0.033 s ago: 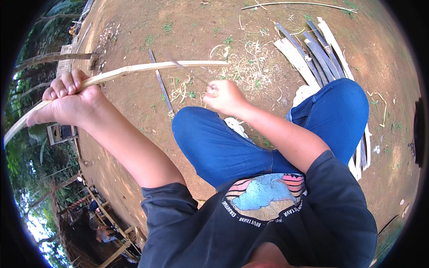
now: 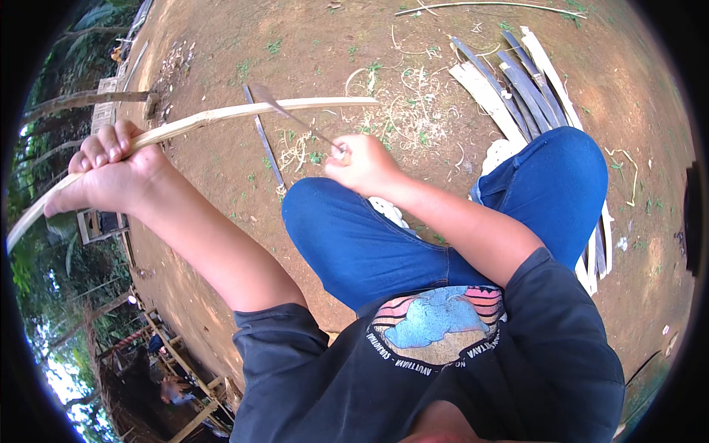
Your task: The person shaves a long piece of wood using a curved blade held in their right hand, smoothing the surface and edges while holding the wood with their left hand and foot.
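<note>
My left hand (image 2: 111, 173), raised at the left, is wrapped round a long pale strip of split bamboo or wood (image 2: 210, 118). The strip runs from the left rim past my hand and out over the ground in front of me. My right hand (image 2: 362, 164) is closed in front of my left knee, round the handle of a thin knife (image 2: 306, 125). The handle is mostly hidden in my fist. The knife's blade, somewhat blurred, points away to the left and crosses the strip in this view; whether it touches the strip I cannot tell.
Curly pale shavings (image 2: 421, 111) litter the dirt ahead. Long dark and pale strips (image 2: 528, 92) lie in a pile beyond and beside my right knee. A narrow dark strip (image 2: 264, 140) lies beyond my left knee. An open wooden shelter (image 2: 170, 369) stands at the lower left.
My right hand has moved slightly left and toward me with the knife, whose blade shows more clearly. My left hand still grips the strip in nearly the same place.
</note>
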{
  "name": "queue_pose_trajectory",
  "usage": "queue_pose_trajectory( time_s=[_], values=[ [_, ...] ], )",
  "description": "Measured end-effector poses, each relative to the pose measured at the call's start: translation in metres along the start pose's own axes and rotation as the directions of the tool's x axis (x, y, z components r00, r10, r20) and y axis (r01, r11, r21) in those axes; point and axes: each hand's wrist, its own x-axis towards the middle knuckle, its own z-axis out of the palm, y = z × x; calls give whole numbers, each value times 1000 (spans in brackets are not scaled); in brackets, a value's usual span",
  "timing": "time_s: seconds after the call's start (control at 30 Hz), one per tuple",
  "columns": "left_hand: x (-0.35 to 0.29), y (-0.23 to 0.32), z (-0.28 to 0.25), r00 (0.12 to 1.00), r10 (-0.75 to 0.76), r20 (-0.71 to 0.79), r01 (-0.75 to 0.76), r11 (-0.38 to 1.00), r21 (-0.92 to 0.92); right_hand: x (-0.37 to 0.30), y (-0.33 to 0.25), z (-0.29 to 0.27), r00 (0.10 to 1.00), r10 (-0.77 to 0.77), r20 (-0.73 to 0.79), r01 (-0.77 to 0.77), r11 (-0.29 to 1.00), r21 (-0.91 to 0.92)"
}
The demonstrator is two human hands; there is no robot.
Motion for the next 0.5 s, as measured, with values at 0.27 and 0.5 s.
queue_pose_trajectory(
  time_s=[0.27,0.5],
  values=[
    [63,76,-21,938,-57,343,109,985,-134,-6,161,-64,779,581,-238,-628,718,-300],
    [39,41,-37,998,30,50,-28,999,-46,18,41,-38,952,285,-113,-284,958,29]
  ],
)
